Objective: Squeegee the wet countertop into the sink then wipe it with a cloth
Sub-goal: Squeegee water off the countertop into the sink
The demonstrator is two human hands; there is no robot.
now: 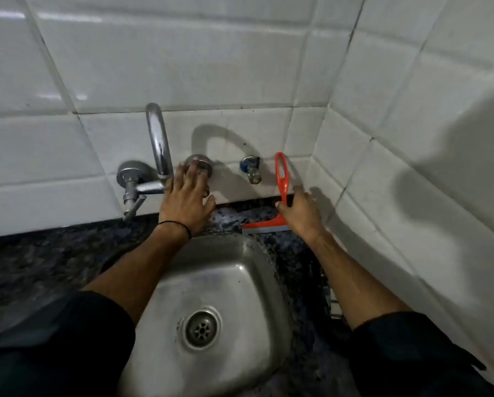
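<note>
Right hand [300, 209]: wrapped around the lower handle of the red squeegee [280, 193], thumb on the near side; the fingers curl out of sight behind it.
Squeegee: upright against the white tiled wall [240, 67], looped handle end pointing up, blade [264, 229] down on the dark speckled countertop [39, 259] behind the sink [225, 270]; the blade's right end is covered by the hand.
Left hand [187, 196]: fingers spread flat, reaching onto a round chrome wall fitting [201, 163]; whether it grips or only touches, I cannot tell, the palm hides the contact.
Tap [158, 144]: curved spout rising beside the left hand, one lever handle [132, 204] at lower left; the right-side valve is mostly hidden by the hand.
Countertop wetness: hard to judge, the stone is dark and dimly lit.
Sink: steel basin with its drain [201, 328] visible, near edge cut off by the frame and dark sleeves.
Small blue valve [251, 167]: on the wall between the hands.
</note>
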